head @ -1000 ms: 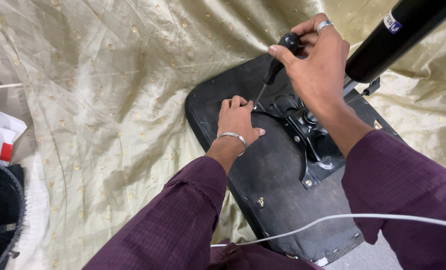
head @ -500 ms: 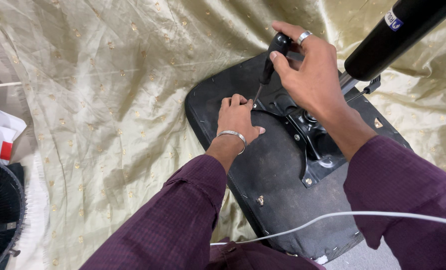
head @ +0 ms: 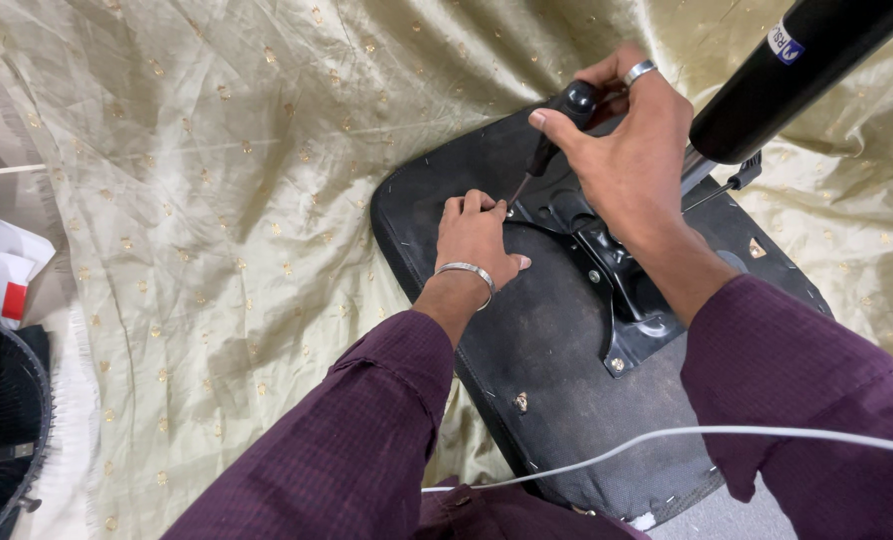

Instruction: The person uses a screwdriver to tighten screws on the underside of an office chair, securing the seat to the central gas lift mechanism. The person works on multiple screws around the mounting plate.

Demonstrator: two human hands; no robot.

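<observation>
Your sleeves [head: 366, 440] are deep purple with a fine woven check. The cloth [head: 216, 180] under you is pale gold satin dotted with small golden motifs. The seat base [head: 556, 350] is black, its bracket [head: 616, 280] glossy black. The screwdriver [head: 556, 125] has a black handle, and the cable [head: 686, 435] is white.

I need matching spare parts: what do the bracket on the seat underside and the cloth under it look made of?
The bracket looks like stamped metal with a glossy black coat: it catches highlights and has pressed edges. The cloth looks like a satin-type fabric, pale gold with small woven or printed dots; its sheen and soft creases suggest this, but the fibre is unclear.
</observation>
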